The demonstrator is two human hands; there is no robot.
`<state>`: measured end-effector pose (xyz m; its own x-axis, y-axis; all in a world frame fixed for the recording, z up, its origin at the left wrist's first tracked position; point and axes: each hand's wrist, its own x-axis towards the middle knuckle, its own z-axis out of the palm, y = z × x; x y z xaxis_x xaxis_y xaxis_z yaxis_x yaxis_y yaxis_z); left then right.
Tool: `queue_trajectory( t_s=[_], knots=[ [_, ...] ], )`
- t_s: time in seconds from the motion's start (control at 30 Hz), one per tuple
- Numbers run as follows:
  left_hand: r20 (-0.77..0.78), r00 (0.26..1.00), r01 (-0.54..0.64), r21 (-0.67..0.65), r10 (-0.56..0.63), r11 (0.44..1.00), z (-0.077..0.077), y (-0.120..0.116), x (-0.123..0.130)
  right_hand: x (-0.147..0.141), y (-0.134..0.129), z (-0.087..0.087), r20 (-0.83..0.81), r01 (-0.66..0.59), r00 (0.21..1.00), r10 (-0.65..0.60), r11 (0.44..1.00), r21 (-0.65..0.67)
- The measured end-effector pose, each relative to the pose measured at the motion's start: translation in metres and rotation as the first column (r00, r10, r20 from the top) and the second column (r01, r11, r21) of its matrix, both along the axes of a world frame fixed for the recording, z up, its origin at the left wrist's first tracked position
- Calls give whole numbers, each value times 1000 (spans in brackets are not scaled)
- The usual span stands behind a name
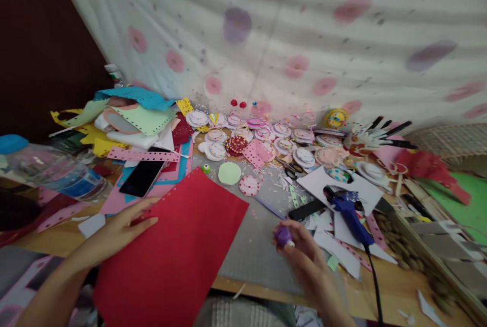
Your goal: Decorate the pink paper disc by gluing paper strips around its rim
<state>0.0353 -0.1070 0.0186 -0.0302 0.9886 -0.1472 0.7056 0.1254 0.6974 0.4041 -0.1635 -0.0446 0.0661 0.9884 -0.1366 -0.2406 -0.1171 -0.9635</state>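
Note:
My left hand (129, 223) grips the left edge of a large red sheet (186, 230), its thumb lying on top. A row of small holes runs along that edge. The sheet slants over the table's front edge. To the right, my right hand (306, 256) is closed on a small purple craft punch (283, 236), held above the grey mat (251, 261), apart from the red sheet. A pale green scalloped disc (229, 173) and a white disc with red dots (249, 185) lie just beyond the sheet.
Many layered paper discs (216, 151) line the back by the curtain. On the right lie a blue glue gun (352, 215) with its cord, scissors (293, 171) and white paper scraps (338, 253). A phone (142, 179) and a plastic bottle (57, 172) are at left.

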Motion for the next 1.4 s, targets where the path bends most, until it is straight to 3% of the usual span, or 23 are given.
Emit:
queue_trajectory(
  t_s=[0.13,0.27,0.37,0.43,0.53,0.6,0.67,0.73,0.8,0.9,1.03,1.17,1.4],
  knots=[
    [-64,987,143,-47,-146,989,20,5,-22,15,1,0,37,0,999,-2,999,34],
    [-139,976,155,-84,-166,984,36,3,-34,13,5,10,272,-81,960,68,996,38],
    [-132,973,171,-153,-191,973,39,2,-27,-2,11,22,423,-181,897,127,979,90],
    [-93,954,260,-223,-286,939,38,7,-16,-14,15,29,472,-268,860,193,959,95],
    [9,874,469,-270,-485,841,34,24,1,-27,21,34,517,-393,801,302,917,73],
    [9,810,568,-260,-586,781,32,41,9,-32,25,33,545,-405,783,301,911,80],
    [-86,768,605,-228,-635,763,31,57,17,-36,30,29,547,-356,800,247,929,102],
    [-236,754,597,-143,-613,789,30,68,32,-41,34,23,513,-295,834,200,949,110],
    [-338,783,566,41,-522,823,26,73,55,-47,38,17,455,-246,873,177,964,97],
    [-138,821,571,173,-554,803,11,73,100,-56,44,10,339,-211,922,187,977,35],
    [111,776,605,148,-621,782,-19,81,138,-54,58,10,43,-240,969,242,970,-50],
    [292,745,589,134,-600,797,-37,91,138,-34,83,16,-313,-301,903,294,953,25],
    [319,768,539,146,-555,830,-47,83,134,-12,101,16,-189,-490,854,485,872,23]
  ],
)
